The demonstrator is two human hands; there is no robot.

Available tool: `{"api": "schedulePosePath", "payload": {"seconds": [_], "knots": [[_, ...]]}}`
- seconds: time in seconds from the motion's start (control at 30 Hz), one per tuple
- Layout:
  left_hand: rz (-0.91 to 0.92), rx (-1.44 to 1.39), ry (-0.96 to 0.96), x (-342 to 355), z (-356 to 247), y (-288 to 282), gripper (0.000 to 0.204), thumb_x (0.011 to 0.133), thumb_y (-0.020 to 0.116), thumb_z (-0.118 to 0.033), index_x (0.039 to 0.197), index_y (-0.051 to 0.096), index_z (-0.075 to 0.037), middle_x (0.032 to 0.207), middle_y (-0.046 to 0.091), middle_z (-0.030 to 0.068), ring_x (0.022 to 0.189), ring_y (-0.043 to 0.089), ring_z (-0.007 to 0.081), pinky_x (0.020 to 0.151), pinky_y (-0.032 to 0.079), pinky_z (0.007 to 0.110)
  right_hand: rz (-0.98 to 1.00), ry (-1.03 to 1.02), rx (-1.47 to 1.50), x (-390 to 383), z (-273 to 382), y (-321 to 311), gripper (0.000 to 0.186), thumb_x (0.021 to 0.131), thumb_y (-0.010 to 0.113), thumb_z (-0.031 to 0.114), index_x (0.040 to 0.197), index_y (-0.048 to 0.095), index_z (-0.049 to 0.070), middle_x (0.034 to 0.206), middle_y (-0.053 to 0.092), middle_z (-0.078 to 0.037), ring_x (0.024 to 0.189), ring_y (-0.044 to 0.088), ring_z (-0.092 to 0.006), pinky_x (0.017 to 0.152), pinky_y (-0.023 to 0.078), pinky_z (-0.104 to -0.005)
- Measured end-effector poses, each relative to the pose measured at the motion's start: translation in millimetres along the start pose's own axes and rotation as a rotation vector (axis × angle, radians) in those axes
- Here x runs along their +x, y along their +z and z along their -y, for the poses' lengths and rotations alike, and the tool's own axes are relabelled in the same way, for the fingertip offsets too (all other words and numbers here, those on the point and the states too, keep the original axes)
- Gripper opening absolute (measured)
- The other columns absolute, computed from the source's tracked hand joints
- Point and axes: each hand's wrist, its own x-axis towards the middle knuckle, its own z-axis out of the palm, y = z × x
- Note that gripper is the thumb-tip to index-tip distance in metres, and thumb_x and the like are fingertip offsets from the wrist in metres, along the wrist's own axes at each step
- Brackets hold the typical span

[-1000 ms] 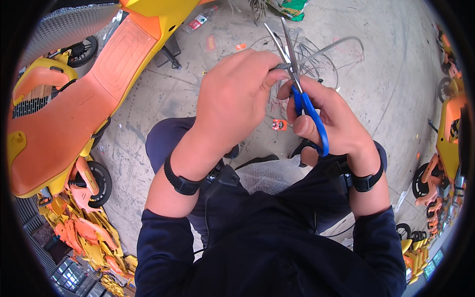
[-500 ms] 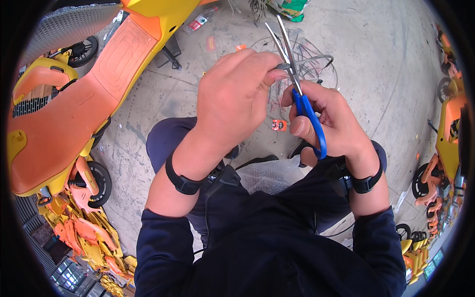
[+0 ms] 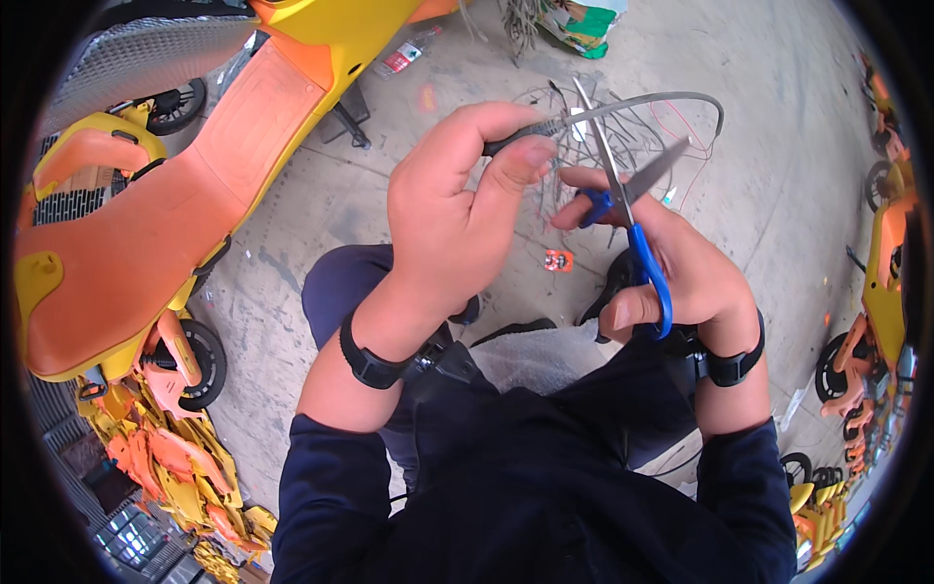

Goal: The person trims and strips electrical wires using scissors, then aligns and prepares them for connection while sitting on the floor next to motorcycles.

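Note:
My left hand (image 3: 449, 219) is closed on a grey cable (image 3: 660, 95), pinching its dark, ribbed end between thumb and fingers; the rest arcs rightward. Blue-handled scissors (image 3: 650, 271) are in my right hand (image 3: 702, 274), thumb and fingers at the loops, blades spread wide and pointing up beside the cable. Below them on the concrete floor lies a tangle of thin wires (image 3: 671, 131), with a small orange packet (image 3: 558, 260) nearer me.
A yellow and salmon scooter body (image 3: 126, 258) fills the left, above piled yellow panels (image 3: 165, 457). More scooters (image 3: 880, 273) line the right edge. A plastic bottle (image 3: 407, 51), green bag (image 3: 579, 29) and bubble wrap (image 3: 535, 355) lie on the floor.
The scissors have swung much wider and shifted right and down with my right hand. My left hand has turned, showing more thumb and the cable's dark end.

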Motion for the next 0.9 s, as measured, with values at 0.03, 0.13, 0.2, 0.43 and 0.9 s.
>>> {"api": "schedulePosePath", "payload": {"seconds": [0.03,0.13,0.2,0.43,0.9], "knots": [[-0.075,0.031,0.03,0,1,0,0.015,0.085,0.06,-0.008,0.099,0.06,0.0,0.083,0.062,0.0076,0.074,0.06,0.0156,0.066,0.047,0.023,0.024,0.042,-0.065,-3,-3,-3,0.089,0.065,0.081,0.038,0.134,0.035,0.006,0.109,0.054,-0.008,0.099,0.052,-0.0202,0.08,0.045,-0.0309],[-0.138,0.171,0.172,-2,2,-12,0.014,0.077,0.067,-0.004,0.091,0.064,-0.002,0.078,0.063,0.0103,0.07,0.06,0.0216,0.062,0.047,0.027,0.029,0.15,-0.135,-7,-6,-3,0.093,0.063,0.084,0.032,0.135,0.032,0.008,0.103,0.059,-0.009,0.094,0.056,-0.0205,0.078,0.046,-0.0315],[-0.124,0.272,0.279,-3,1,-20,0.017,0.074,0.068,-0.001,0.091,0.064,-0.002,0.078,0.063,0.0106,0.07,0.06,0.0224,0.061,0.047,0.027,-0.117,0.504,-0.253,-6,-10,1,0.073,0.062,0.084,0.031,0.12,0.047,0.005,0.081,0.063,-0.009,0.076,0.059,-0.021,0.07,0.047,-0.0321],[-0.111,0.38,0.503,-8,-8,-43,0.03,0.065,0.071,0.003,0.094,0.065,-0.003,0.08,0.062,0.0096,0.073,0.061,0.0251,0.064,0.049,0.031,-0.154,0.609,-0.475,14,-101,28,0.043,0.063,0.083,0.03,0.083,0.06,-0.001,0.061,0.059,-0.011,0.059,0.059,-0.0257,0.058,0.047,-0.0354],[-0.052,0.427,0.392,-14,-13,-49,0.035,0.059,0.068,0.008,0.092,0.067,-0.004,0.08,0.06,0.0068,0.077,0.062,0.0246,0.065,0.05,0.031,-0.225,1.022,-0.712,2,-354,67,0.045,0.071,0.07,0.031,0.097,0.057,-0.004,0.09,0.063,-0.025,0.088,0.063,-0.0367,0.078,0.05,-0.0436]]}}
